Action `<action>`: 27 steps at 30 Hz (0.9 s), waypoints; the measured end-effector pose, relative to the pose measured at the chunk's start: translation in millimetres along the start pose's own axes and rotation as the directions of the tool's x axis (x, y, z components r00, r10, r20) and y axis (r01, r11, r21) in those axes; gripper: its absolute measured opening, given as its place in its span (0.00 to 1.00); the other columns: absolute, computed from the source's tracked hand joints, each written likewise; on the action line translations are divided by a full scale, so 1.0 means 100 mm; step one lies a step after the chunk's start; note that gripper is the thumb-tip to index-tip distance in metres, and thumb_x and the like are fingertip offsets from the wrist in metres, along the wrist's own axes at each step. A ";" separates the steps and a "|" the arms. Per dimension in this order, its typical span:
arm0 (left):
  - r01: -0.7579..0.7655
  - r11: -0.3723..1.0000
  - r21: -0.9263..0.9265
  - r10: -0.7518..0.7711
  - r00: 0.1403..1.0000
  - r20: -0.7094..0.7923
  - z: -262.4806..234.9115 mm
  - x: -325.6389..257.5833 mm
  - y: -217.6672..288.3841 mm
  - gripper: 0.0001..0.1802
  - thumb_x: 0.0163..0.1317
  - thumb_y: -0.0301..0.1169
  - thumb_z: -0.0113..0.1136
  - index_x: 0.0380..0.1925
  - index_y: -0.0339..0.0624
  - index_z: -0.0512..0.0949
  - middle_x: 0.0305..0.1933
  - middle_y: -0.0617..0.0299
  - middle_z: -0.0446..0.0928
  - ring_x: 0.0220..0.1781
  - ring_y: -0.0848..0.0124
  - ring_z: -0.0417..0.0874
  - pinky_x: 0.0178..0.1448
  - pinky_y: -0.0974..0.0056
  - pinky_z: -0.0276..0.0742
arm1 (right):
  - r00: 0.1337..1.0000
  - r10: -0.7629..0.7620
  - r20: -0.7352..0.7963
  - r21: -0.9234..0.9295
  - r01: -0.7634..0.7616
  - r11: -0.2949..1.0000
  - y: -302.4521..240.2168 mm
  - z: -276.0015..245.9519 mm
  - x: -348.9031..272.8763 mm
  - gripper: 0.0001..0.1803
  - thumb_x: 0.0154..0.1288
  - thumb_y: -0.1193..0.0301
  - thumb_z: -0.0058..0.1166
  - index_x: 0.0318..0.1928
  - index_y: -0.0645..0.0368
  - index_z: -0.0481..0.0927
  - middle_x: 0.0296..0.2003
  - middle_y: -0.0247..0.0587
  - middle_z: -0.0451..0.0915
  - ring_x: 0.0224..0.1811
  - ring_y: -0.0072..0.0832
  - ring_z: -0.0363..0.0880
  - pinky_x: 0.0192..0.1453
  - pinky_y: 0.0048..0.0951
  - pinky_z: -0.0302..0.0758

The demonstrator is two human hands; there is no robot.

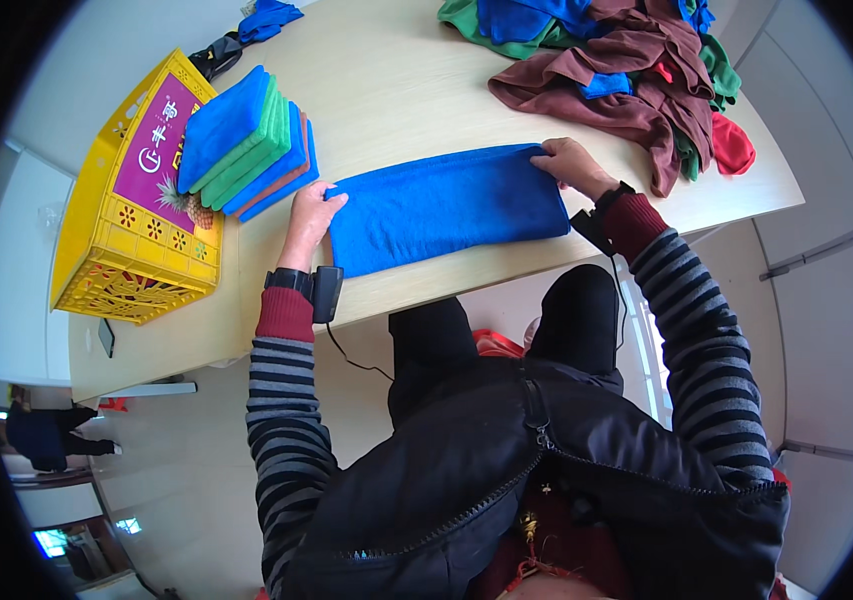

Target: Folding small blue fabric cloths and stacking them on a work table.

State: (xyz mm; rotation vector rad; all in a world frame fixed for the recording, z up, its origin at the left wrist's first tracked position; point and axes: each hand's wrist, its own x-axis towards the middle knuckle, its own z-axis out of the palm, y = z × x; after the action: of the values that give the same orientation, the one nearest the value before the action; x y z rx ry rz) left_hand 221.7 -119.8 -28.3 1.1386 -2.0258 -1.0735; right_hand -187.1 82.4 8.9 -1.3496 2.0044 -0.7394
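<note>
A blue towel (446, 210), folded into a long strip, lies across the front of the table before me. My left hand (312, 218) pinches its upper left corner, fingers closed on the cloth. At the opposite end my right hand (574, 167) grips the upper right corner between thumb and fingers. Just left of the towel stands a stack of folded towels (251, 150) in blue, green and brown, leaning beside the yellow crate. Both wrists carry dark straps with small black boxes and cables.
A yellow plastic crate (136, 254) with a purple panel stands at the table's left. Rumpled brown, green, blue and red cloths (626, 75) are heaped at the far right. A dark phone-like slab (106, 338) lies near the left edge. Another person (51, 435) is in the background.
</note>
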 end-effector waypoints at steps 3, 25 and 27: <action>-0.051 0.999 -0.006 0.051 0.999 -0.016 -0.03 0.12 0.02 0.13 0.59 0.32 0.70 0.38 0.33 0.83 0.26 0.65 0.79 0.26 0.78 0.74 0.30 0.66 0.71 | 0.999 -0.010 -0.051 0.130 0.017 0.991 0.05 -0.01 -0.01 0.17 0.66 0.62 0.59 0.37 0.67 0.82 0.24 0.40 0.80 0.22 0.29 0.81 0.26 0.32 0.79; -0.031 0.976 -0.216 -0.022 0.970 -0.243 0.34 -1.32 0.28 0.31 0.63 0.21 0.64 0.67 0.36 0.68 0.28 0.70 0.70 0.30 0.82 0.68 0.36 0.74 0.67 | 0.980 0.072 -0.185 0.585 0.051 0.809 0.03 0.42 -1.32 0.27 0.70 0.71 0.58 0.67 0.58 0.72 0.30 0.26 0.75 0.24 0.14 0.71 0.26 0.17 0.67; -0.101 0.974 -0.201 0.039 0.956 -0.290 0.39 -1.36 0.26 0.30 0.64 0.20 0.62 0.67 0.37 0.69 0.28 0.73 0.66 0.30 0.83 0.65 0.34 0.75 0.62 | 0.985 0.058 -0.164 0.681 0.071 0.729 -0.04 0.50 -1.35 0.25 0.70 0.74 0.56 0.67 0.56 0.73 0.28 0.24 0.73 0.23 0.12 0.69 0.25 0.15 0.66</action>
State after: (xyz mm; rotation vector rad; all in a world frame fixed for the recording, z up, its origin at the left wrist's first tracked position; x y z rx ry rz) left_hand 244.6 21.6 -38.8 1.0352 -1.6711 -1.0017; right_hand -107.6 202.5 2.0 -0.8549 1.5733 -1.4720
